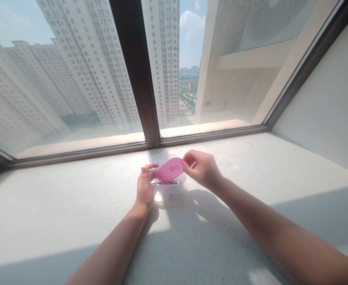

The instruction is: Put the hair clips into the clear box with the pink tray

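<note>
My right hand pinches the right end of a flat pink oval piece, tilted over a small clear plastic tub. Two thin dark loops show on its face; whether they are printed or lie on it I cannot tell. My left hand is closed around the tub's left side, thumb and fingers at the rim. Thin dark and shiny items lie inside the tub, partly covered by the pink piece and too small to name. Behind the tub is a clear lid-like part, faint in the glare.
The tub stands on a pale speckled window sill with bright sun and shadow bands across it. A brown window frame runs close behind the tub. To the right rises a white side wall. Tall buildings show through the glass.
</note>
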Tool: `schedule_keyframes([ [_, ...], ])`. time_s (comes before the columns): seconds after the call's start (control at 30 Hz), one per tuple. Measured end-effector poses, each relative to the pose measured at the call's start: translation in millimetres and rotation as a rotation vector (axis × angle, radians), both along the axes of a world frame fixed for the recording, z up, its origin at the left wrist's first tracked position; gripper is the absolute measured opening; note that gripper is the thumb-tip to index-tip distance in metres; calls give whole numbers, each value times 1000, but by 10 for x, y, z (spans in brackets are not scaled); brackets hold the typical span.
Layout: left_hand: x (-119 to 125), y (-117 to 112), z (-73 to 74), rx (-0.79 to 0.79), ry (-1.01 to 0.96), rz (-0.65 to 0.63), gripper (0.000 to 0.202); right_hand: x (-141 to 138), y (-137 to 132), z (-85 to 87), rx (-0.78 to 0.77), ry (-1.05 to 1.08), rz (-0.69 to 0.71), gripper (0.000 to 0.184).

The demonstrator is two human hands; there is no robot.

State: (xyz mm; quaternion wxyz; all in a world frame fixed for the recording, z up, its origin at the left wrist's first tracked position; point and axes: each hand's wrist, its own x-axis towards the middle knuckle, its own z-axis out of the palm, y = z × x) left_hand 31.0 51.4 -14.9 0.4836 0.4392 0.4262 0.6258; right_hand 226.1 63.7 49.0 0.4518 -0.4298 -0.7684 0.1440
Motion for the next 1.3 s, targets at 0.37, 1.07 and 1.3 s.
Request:
schedule_keyframes([
  [0.37, -23, -9, 43, 31, 48, 42, 53, 1, -33, -52, 134, 184, -34, 9],
  [1.07, -1555, -151, 818, 67, 1537, 392, 40, 197, 497, -651, -381, 714, -171, 19],
  [1.3, -1651, -107, 952, 85, 1967, 259, 46, 232, 536, -698, -351, 654, -181, 19],
])
